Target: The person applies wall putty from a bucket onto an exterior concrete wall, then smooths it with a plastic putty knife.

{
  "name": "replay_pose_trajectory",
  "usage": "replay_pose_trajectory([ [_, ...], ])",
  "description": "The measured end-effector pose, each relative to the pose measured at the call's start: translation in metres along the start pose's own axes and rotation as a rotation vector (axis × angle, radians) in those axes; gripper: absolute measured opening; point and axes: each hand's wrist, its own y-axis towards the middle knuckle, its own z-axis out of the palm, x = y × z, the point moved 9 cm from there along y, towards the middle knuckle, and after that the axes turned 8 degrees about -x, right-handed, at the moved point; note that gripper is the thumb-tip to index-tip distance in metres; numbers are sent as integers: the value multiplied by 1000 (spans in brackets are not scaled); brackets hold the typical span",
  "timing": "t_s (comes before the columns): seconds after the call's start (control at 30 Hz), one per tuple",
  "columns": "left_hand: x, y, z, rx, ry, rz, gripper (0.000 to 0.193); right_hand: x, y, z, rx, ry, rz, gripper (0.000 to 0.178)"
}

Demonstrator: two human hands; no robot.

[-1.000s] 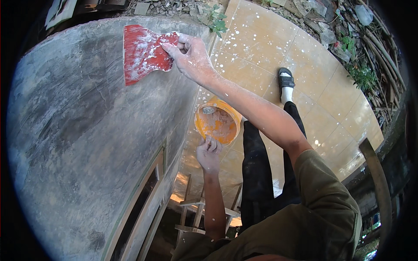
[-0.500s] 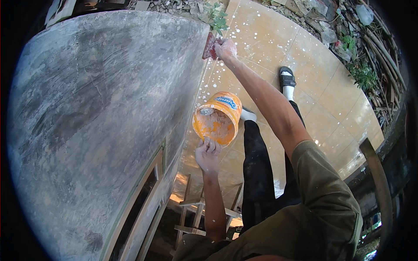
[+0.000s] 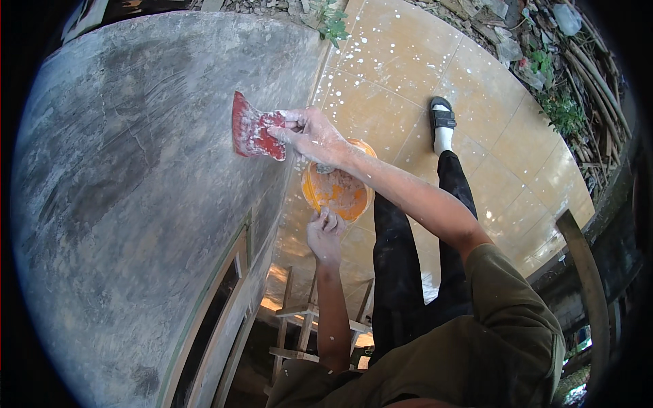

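A red putty scraper point(image 3: 258, 130) smeared with white is pinched in my right hand point(image 3: 317, 138), its wide edge turned left in front of the grey plastered wall point(image 3: 136, 156). Whether the edge touches the wall I cannot tell. My left hand point(image 3: 326, 236), dusty with white, grips the near rim of an orange bucket point(image 3: 315, 197). The bucket is tilted so its mouth faces me, and pale putty point(image 3: 343, 185) coats its inside. My right hand and wrist cover part of its far side.
Yellowish floor tiles point(image 3: 394, 75) with white splatters lie below. A wooden window frame point(image 3: 211, 289) sits in the wall, with a wooden ladder-like stand point(image 3: 299, 311) beside it. Sticks and rubble point(image 3: 598, 95) line the far right; a green plant point(image 3: 331, 24) grows by the wall's far end.
My right hand has brought the scraper left and nearer, from the wall's far edge to in front of its face. My left hand still holds the bucket in nearly the same place.
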Motion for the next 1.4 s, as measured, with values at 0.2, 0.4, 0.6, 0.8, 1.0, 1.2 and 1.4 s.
replay_pose_trajectory([
  [0.2, 6, 0, 2, 16, -76, -11, 10, -68, 62, -140, -476, -539, 70, 23],
  [0.4, 2, 1, 8, 22, -64, 26, 9, -102, 111, -160, -543, -352, 213, 22],
  [0.6, 2, 2, -3, 57, -66, 24, 10, -87, 112, -77, -443, -85, 179, 14],
  [0.8, -13, -10, -24, 46, -75, 38, 10, 19, 55, -40, -204, 239, 96, 9],
  [1.0, -10, -11, -27, 54, -73, 9, 10, 47, 71, -102, -345, 270, -185, 13],
  [1.2, -6, -8, -47, -19, -97, 16, 10, -73, 106, -78, -259, 295, 201, 16],
  [1.4, -8, -7, -47, -33, -115, 11, 10, -166, 82, -164, -523, -795, 468, 17],
])
